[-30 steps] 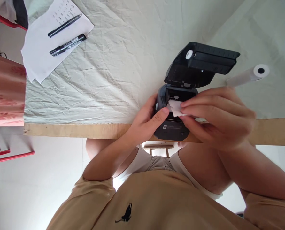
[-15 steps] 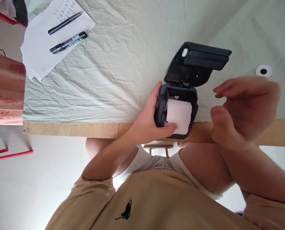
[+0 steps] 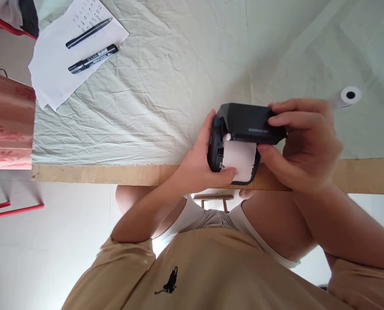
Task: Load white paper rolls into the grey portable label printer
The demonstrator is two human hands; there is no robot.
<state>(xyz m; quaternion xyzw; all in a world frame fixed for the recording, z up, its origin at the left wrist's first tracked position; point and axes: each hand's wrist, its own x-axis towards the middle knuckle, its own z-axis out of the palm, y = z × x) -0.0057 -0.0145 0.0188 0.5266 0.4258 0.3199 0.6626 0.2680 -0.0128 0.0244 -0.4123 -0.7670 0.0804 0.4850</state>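
A small black receipt printer (image 3: 215,148) lies at the table's front edge, with white paper (image 3: 242,157) coming out over its front. My left hand (image 3: 200,161) grips the printer's left side, the thumb resting on the paper. The printer's hinged lid (image 3: 252,122) is partly lowered over the body, and a gap remains where the paper shows. My right hand (image 3: 305,142) pinches the lid's right end between thumb and fingers. Most of the printer's inside is hidden under the lid.
A white paper roll (image 3: 350,96) with a dark core lies right of my right hand. At the far left, a pen (image 3: 88,33) and a black marker (image 3: 93,58) rest on paper sheets (image 3: 51,77). The table's wooden edge (image 3: 101,173) runs in front of me.
My right hand, apart from the printer before, has moved left and taken hold of the lid. The lid has swung down from upright toward the body. My left hand stays in place.
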